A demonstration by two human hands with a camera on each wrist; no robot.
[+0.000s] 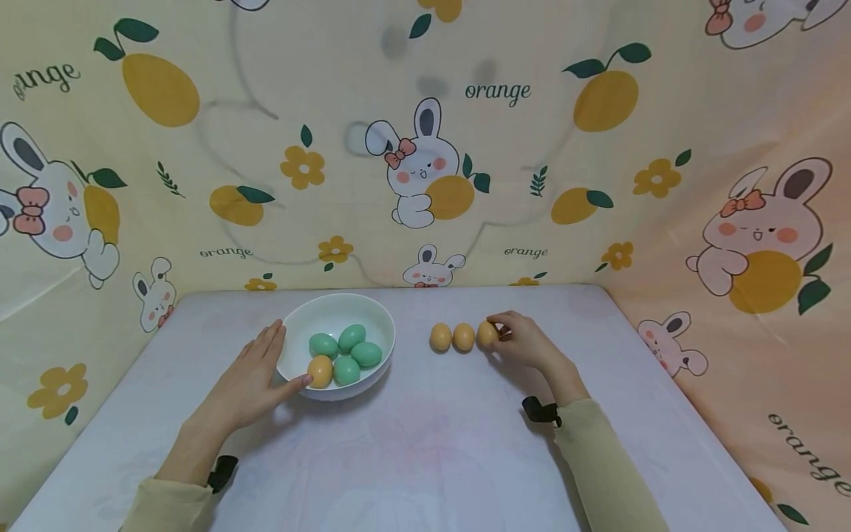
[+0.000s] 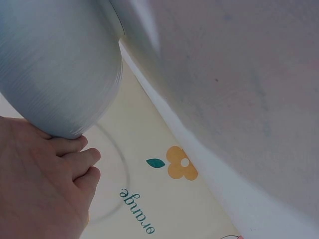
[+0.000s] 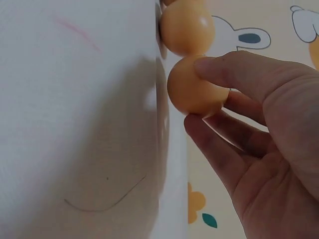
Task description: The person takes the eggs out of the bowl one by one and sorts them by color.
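Note:
My left hand (image 1: 249,377) rests against the left side of a white bowl (image 1: 379,318), fingers stretched along its outer wall and thumb at the front rim. In the left wrist view, fingertips touch the bowl's wall (image 2: 60,64). Several green eggs (image 1: 352,338) and one orange-yellow egg (image 1: 320,372) lie inside the bowl. To the right, my right hand (image 1: 528,341) pinches the rightmost orange-yellow egg (image 1: 487,335) between thumb and fingers, as the right wrist view also shows. Beside it in a row stand a middle egg (image 1: 464,337) and a left egg (image 1: 440,337) of the same colour.
A pale cloth covers the table (image 1: 425,458). Behind it hangs a backdrop (image 1: 319,96) printed with rabbits, oranges and flowers, which also runs along both sides. Each wrist carries a small black camera mount, one being the right mount (image 1: 541,411).

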